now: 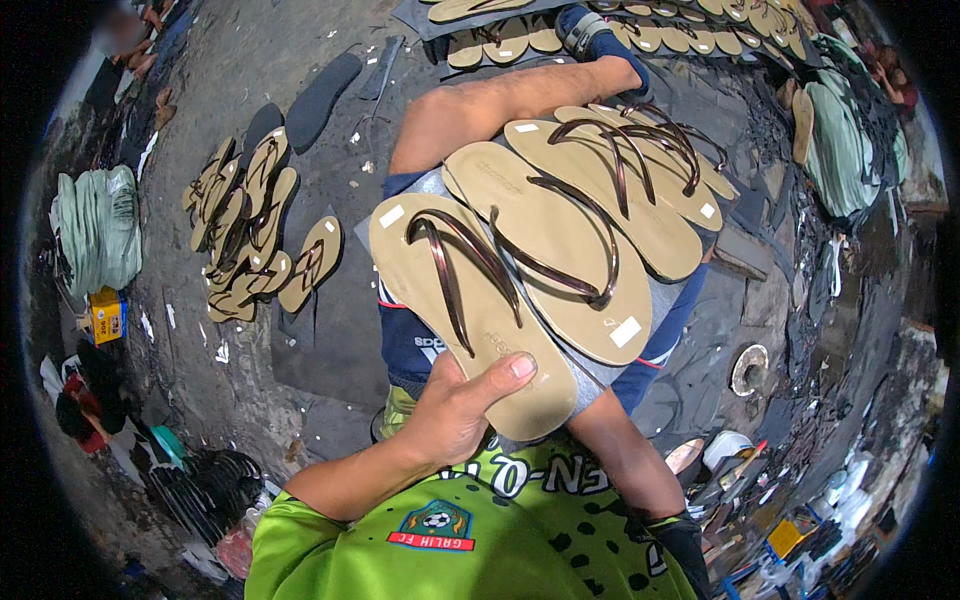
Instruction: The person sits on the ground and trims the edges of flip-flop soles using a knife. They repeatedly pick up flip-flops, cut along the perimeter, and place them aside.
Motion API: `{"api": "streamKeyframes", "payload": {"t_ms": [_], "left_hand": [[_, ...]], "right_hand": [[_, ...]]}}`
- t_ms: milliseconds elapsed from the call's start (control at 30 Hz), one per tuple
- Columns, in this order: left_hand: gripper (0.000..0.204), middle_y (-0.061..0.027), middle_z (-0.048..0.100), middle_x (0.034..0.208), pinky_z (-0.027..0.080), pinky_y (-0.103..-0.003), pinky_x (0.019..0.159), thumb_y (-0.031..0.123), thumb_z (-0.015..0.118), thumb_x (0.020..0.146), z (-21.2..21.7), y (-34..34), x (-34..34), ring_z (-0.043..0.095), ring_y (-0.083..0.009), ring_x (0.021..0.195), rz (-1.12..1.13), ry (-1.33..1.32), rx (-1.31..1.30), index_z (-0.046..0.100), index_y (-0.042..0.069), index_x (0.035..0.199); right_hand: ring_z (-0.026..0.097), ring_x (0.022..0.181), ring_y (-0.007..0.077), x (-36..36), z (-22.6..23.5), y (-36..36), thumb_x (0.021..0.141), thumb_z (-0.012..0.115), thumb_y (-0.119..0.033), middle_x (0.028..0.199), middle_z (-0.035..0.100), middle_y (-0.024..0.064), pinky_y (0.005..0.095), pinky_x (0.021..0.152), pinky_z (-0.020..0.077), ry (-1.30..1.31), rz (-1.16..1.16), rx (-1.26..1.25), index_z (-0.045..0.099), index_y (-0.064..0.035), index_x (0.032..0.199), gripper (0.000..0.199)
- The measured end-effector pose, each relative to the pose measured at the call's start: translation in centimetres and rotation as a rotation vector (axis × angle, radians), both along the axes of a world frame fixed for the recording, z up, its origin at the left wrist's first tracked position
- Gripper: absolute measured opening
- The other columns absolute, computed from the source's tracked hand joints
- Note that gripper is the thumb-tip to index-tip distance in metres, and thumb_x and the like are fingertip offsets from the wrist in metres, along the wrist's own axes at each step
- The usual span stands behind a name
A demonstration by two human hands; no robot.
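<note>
My left hand (pixel 462 405) is closed round the heel of a tan flip-flop (pixel 450 290) with glossy dark brown straps, thumb pressed on its upper face. Right beside it, partly overlapped, lies a second flip-flop (pixel 545 230) with its straps turned the other way. More of the same flip-flops (pixel 650 245) are fanned out across my lap to the right. My right forearm (pixel 630 455) reaches in under the flip-flops. My right hand is hidden behind them, so its grip does not show.
On the ground to the left sits a pile of flip-flops (pixel 240 225) with a dark sole (pixel 322 100) above it. Rows of flip-flops (pixel 680 38) line the far side. Pale green sacks (pixel 100 230) stand left, others right (pixel 840 140). A metal ring (pixel 749 369) lies at right.
</note>
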State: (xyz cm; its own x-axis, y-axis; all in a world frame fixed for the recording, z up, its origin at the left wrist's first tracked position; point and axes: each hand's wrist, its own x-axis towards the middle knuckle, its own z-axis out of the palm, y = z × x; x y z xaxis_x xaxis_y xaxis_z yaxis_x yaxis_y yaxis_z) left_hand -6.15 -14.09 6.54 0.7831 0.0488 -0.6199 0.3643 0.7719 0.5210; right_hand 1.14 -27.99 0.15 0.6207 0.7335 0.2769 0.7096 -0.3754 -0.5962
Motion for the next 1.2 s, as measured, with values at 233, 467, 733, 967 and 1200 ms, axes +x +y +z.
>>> {"api": "streamKeyframes", "payload": {"t_ms": [233,467,733,967,1200], "left_hand": [[0.06,-0.0134,0.056,0.118,0.051,-0.041,0.09,0.016,0.066,0.085,-0.4,0.4,-0.5,0.059,-0.0237,0.106,-0.053,0.044,0.055,0.036,0.002,0.135],[0.053,-0.0135,0.059,0.114,0.051,-0.039,0.087,0.015,0.066,0.085,-0.4,0.3,-0.5,0.061,-0.0229,0.102,-0.091,0.041,0.088,0.042,0.0,0.13],[0.042,-0.0103,0.065,0.107,0.048,-0.03,0.087,0.021,0.069,0.086,1.3,-0.2,-3.9,0.061,-0.0145,0.097,-0.44,-0.283,0.36,0.057,-0.003,0.118],[0.049,-0.0092,0.064,0.108,0.049,-0.031,0.085,0.01,0.08,0.074,0.5,3.4,-5.5,0.06,-0.0146,0.096,-0.377,-0.181,0.476,0.057,-0.001,0.115],[0.054,-0.0122,0.065,0.102,0.052,-0.033,0.084,0.046,0.03,0.102,-1.0,5.6,0.6,0.065,-0.0196,0.092,0.336,-0.246,0.315,0.055,0.0,0.114]], "right_hand": [[0.063,0.088,0.0284,0.2,-1.3,1.9,0.089,0.059,-0.026,0.098,0.063,0.0128,0.0392,0.078,0.0498,0.02,0.062,-0.007,0.057,-0.0037,0.116,0.035],[0.062,0.083,0.0246,1.6,-1.0,3.3,0.092,0.055,-0.03,0.089,0.062,0.0103,0.0369,0.075,0.0491,0.158,0.089,-0.003,0.058,-0.0037,0.113,0.033],[0.061,0.076,0.0203,5.3,-7.1,8.3,0.096,0.051,-0.035,0.08,0.06,0.0075,0.0344,0.07,0.0484,0.486,0.097,0.148,0.058,-0.0038,0.108,0.034],[0.055,0.067,0.0079,2.1,2.6,6.1,0.099,0.045,-0.042,0.072,0.06,0.0053,0.0259,0.064,0.0466,1.436,-0.095,0.602,0.055,0.0008,0.111,0.045],[0.059,0.065,0.0123,2.4,5.6,4.1,0.091,0.062,-0.02,0.072,0.064,0.0089,0.03,0.061,0.0477,0.788,-0.064,0.331,0.062,0.0018,0.093,0.022]]}}
